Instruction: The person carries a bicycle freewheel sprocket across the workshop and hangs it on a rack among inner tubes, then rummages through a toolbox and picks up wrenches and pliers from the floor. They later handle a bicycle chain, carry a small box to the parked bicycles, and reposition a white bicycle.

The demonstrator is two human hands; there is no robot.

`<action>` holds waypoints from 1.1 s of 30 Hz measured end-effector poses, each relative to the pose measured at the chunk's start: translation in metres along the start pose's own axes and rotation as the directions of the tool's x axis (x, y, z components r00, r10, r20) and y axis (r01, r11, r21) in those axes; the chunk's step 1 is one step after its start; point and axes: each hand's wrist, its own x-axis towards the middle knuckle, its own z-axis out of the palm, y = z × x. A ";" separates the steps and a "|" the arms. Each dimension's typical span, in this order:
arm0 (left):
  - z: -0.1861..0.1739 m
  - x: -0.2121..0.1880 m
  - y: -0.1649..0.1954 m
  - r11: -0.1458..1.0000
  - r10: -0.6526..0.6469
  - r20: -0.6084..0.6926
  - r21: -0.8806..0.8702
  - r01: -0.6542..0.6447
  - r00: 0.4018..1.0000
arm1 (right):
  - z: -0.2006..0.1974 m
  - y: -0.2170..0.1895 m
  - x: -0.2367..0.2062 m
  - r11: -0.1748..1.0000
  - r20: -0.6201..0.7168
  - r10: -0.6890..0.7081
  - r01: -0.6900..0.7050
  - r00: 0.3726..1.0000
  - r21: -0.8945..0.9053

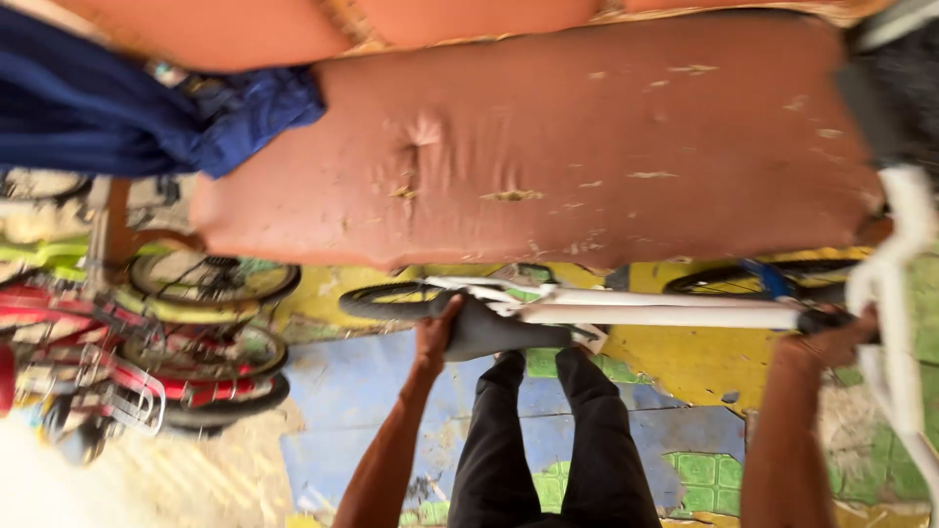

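Head view, looking down, blurred. Left hand (435, 332) clamped on the dark bicycle saddle (499, 332). Right hand (841, 337) closed around the front of the white bicycle frame (665, 311), near the dark grip end; fingers partly hidden, so hold looks firm but cannot tell exactly. White handlebar (900, 284) curving up and down just right of the right hand.

Bicycle spanning between both hands, just ahead of the black trouser legs (548, 440). Long axis running left-right across the view, top tube nearly level. Rear wheel (391, 298) beyond the left hand, front wheel (763, 279) ahead of the right hand; front end pointing to the person's right.

Worn reddish-brown sofa cushion (587, 147) well ahead of both hands, above the bike. Blue cloth (147, 108) lying on the sofa's end, far forward-left of the left hand. Red small bicycles (147, 352) parked well to the left of the left hand. Painted blue, yellow and green floor (342, 391) under everything.

Judgement for doing it well: keep both holds tight, saddle and front end at equal height so the frame stays level, steer the handlebar so the front wheel stays clear of the sofa.
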 end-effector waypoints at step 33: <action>0.014 0.032 0.019 0.985 -0.134 -0.027 0.104 0.136 0.991 | -0.003 -0.002 0.010 0.987 -0.112 0.124 -0.134 0.986 -0.090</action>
